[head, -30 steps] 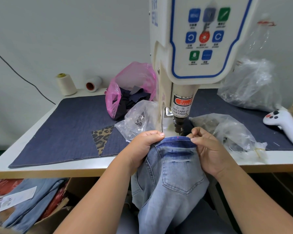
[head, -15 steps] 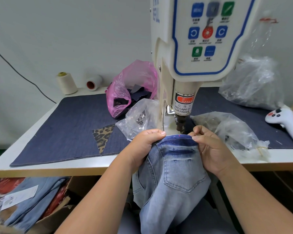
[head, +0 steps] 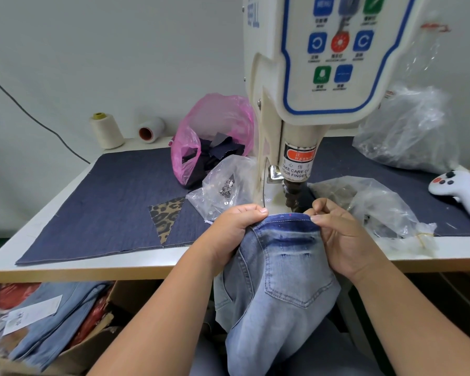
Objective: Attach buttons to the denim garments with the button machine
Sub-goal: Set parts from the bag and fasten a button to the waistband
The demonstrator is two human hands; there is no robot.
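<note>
Denim jeans [head: 280,280] hang from the front edge of the table [head: 65,270], their dark blue waistband stretched flat between two hands just below the plunger of the button machine [head: 320,77]. The left hand [head: 228,234] curls its fingers round the waistband's left end, thumb lying along the top edge; the right hand [head: 342,240] pinches the right end between thumb and bent fingers. Between the two grips the band runs level, with small pink marks on its top edge, and the machine's dark metal tip [head: 292,198] stands right behind that stretch; whether it touches the cloth cannot be told. Below the grips the paler leg and a back pocket drop toward the person's lap.

Just beyond the left hand lies a clear bag of small metal buttons [head: 223,185], and behind that a pink bag [head: 215,137] holding dark fabric scraps. Left of the left grip a leopard-print patch [head: 166,215] sits on the dark denim mat [head: 106,202]. Just beyond the right hand lies a crumpled clear bag [head: 377,210]; well to its right rests a white controller [head: 461,191]. Two thread cones [head: 106,130] stand at the table's far left corner. Under the table, left of the arms, folded jeans with a paper tag [head: 52,321] fill a cardboard box.
</note>
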